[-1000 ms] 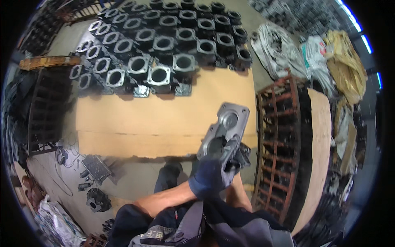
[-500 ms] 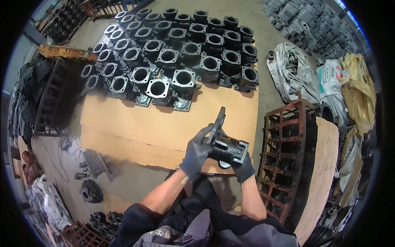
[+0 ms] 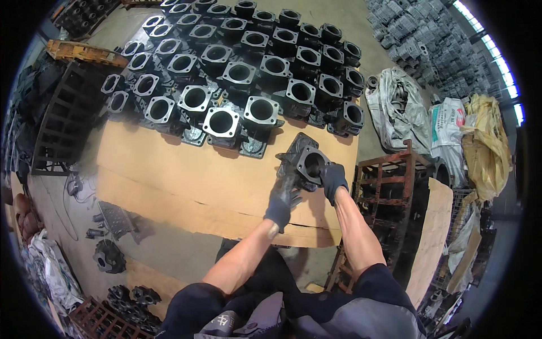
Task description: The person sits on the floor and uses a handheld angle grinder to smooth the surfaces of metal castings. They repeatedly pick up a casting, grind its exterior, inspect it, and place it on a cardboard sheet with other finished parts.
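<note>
1. Half a second ago I held the casting [image 3: 305,164] edge-up close to my body; now I have it further out over the board [image 3: 169,181], its round bore facing up.
2. My left hand [image 3: 282,198], gloved, is closed around the casting's near lower side.
3. My right hand [image 3: 333,179], gloved, clasps its right flank beside the bore.
4. The casting sits just short of the front row of castings [image 3: 237,121], near the last one on the right [image 3: 350,116].
5. Bare board lies wide to my left and toward me; the board's right edge and the rusty metal rack [image 3: 389,186] are close on my right.
</note>
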A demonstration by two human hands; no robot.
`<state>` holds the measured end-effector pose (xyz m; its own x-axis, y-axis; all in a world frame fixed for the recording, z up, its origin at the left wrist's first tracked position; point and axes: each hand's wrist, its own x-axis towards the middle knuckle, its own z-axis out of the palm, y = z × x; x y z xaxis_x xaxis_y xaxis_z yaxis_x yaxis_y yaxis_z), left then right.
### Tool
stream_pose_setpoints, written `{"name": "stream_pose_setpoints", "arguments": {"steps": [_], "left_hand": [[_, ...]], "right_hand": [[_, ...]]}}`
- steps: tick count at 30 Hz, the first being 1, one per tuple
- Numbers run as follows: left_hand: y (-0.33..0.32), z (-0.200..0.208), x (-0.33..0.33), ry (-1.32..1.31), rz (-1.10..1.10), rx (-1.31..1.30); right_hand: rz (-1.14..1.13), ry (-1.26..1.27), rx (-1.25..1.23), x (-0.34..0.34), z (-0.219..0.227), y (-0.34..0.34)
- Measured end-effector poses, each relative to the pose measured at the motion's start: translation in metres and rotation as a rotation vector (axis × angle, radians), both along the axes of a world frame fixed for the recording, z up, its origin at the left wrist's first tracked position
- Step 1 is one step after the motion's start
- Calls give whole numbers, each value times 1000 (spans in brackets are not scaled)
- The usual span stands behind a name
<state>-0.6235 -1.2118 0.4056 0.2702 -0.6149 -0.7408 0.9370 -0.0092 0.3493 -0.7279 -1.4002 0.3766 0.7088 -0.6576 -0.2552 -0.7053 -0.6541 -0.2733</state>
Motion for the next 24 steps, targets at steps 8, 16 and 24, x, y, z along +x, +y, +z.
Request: {"name": "stream_pose_setpoints", "arguments": {"steps": [8,16,24], "left_hand": [[-45,-9,28,-218,40,-83],[-51,-33,38,-302,97,-83],[-49,-45,54,-207,209,-141]], "right_hand": [[-68,143,128,70,19,-15],[-375,7,315,109,36,-14],[-465,-2,337,138,38,-6]]}}
